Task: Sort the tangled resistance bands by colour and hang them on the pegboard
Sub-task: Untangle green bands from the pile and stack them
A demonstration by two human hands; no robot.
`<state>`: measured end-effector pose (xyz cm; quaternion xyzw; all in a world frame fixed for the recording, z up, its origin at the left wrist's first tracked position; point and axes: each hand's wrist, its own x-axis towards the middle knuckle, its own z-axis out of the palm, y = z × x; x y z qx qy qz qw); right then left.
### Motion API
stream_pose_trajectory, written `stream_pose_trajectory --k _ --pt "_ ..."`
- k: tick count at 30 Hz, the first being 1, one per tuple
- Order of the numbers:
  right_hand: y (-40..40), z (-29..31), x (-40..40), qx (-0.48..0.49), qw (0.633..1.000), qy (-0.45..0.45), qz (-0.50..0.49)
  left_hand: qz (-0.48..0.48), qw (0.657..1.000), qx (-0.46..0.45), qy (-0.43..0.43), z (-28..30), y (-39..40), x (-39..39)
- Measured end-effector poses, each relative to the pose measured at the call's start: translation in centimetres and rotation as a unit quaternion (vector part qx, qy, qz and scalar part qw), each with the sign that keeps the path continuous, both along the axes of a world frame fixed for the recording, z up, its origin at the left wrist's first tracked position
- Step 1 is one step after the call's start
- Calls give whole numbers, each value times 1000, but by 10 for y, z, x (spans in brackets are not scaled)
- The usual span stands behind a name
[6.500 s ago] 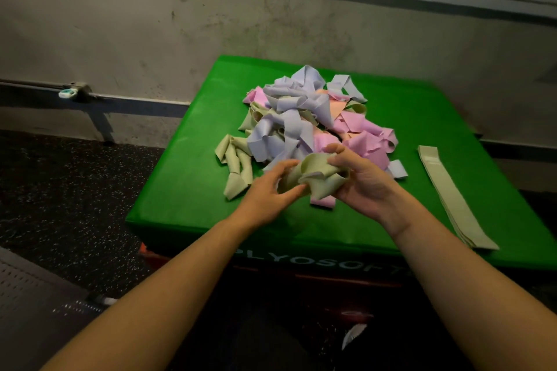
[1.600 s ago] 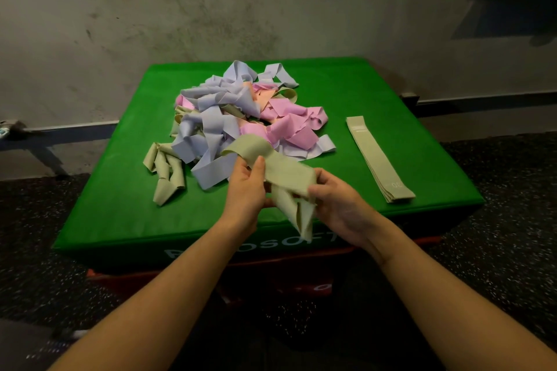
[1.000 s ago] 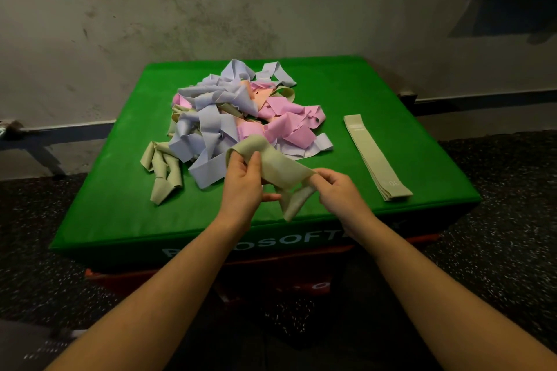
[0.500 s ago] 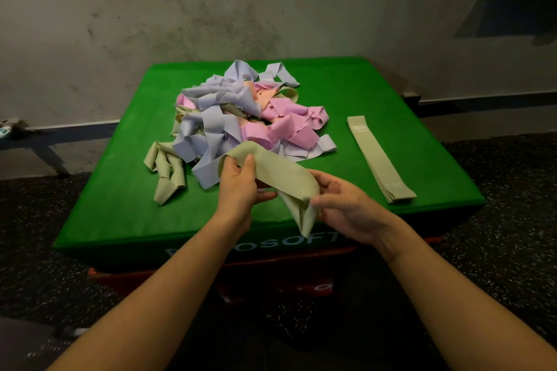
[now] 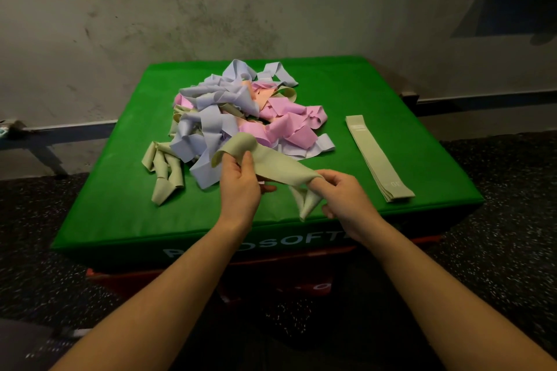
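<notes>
Left hand [image 5: 239, 181] pinches olive band [image 5: 271, 164] near its raised fold; right hand [image 5: 342, 194] grips other end, tail drooping below. Hands apart, band slack between. Judged light, limp, stretchy, not fragile; best held flat at both loop ends. Beyond left hand: tangled pile [image 5: 241, 117]. Right of right hand: flattened olive bands [image 5: 378, 159] on green bench [image 5: 391, 93].

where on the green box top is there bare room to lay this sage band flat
Bare green lies between the tangled pile and the flat sage stack, and along the box top's far right edge. The left half is crowded by loose sage bands.
</notes>
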<state>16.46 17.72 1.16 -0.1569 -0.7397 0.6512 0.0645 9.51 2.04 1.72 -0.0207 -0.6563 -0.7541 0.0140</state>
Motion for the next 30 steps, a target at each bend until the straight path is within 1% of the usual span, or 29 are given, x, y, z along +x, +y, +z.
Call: stream_pose_trajectory --k 2,3,5,6,7,9,10,11,13,16,18,19,20,21,23,24,26,27,28,30 --pt "0 6 1 -109 992 -20 56 3 1000 10 -17 -2 -2 -5" --pt "0 8 0 -157 985 -17 67 -3 1000 16 -25 -2 -3 -5" --pt "2 11 1 -231 972 -11 52 -13 998 43 -49 -3 -3 -3" --pt "1 12 1 -248 968 -14 38 -13 996 62 -62 -3 -2 -3" --pt "0 13 1 -247 969 -19 20 -12 994 78 -72 -3 -2 -2" --pt "-3 11 0 -217 976 -24 -16 -10 993 89 -78 -4 0 -1" --pt "-5 10 -1 -220 975 -26 -31 -10 993 88 -78 -6 1 1" --pt "-7 10 -2 -244 968 -29 -42 -15 993 87 -76 -7 2 2" --pt "-9 9 -4 -340 939 -36 -40 -24 994 80 -70 -9 4 5" --pt "-6 10 0 -484 874 -32 27 -7 992 90 -84 -11 3 2" --pt "-3 10 4 -529 843 -13 95 4 990 100 -101 -10 -1 0" --pt "-1 10 6 -533 837 -1 127 5 989 103 -107 -10 -2 -1" --pt "-1 11 7 -517 844 7 142 4 989 105 -108 -10 -3 -1" --pt "-1 11 7 -487 863 8 134 1 989 105 -106 -10 -4 -2" --pt "-6 10 3 -405 911 -12 76 -3 991 98 -94 -7 -5 -1" --pt "-8 8 1 -347 936 -25 46 -5 992 93 -83 -6 -5 -1" --pt "-9 2 -3 -170 984 -46 -11 -12 995 84 -54 -3 -6 0" --pt "-7 -1 -5 -89 994 -45 -38 -17 996 78 -41 -1 -6 2" --pt "-5 -4 -6 -32 997 -34 -65 -22 997 74 -28 0 -6 4" --pt "2 -5 -6 41 993 0 -115 -29 998 60 -3 -1 -7 7"
